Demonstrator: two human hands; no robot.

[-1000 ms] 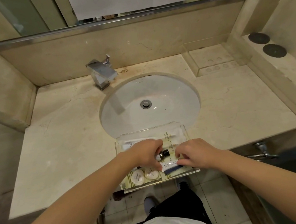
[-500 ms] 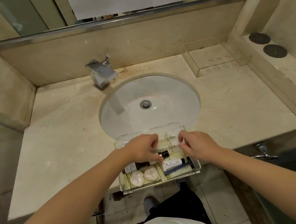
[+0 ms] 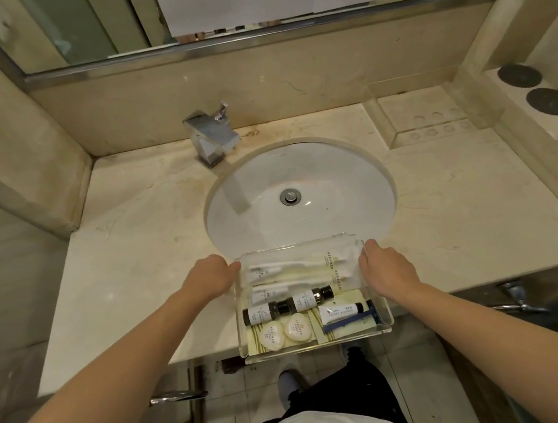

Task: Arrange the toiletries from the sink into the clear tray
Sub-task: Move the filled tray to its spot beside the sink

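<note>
At counter edge, clear tray point(image 3: 383, 321) gripped by left hand point(image 3: 209, 279), right hand point(image 3: 385, 267), fingertips hidden

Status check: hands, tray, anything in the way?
Left hand and right hand grip the tray ends. Toiletries inside; near edge overhangs the counter. Sink bowl bare. Nothing in the way.

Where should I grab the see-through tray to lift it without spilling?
Probably by its two short end walls, one hand from each side, as the left hand and right hand do. The clear tray is long, loaded and overhangs the counter edge, so holding both ends keeps it level.
</note>
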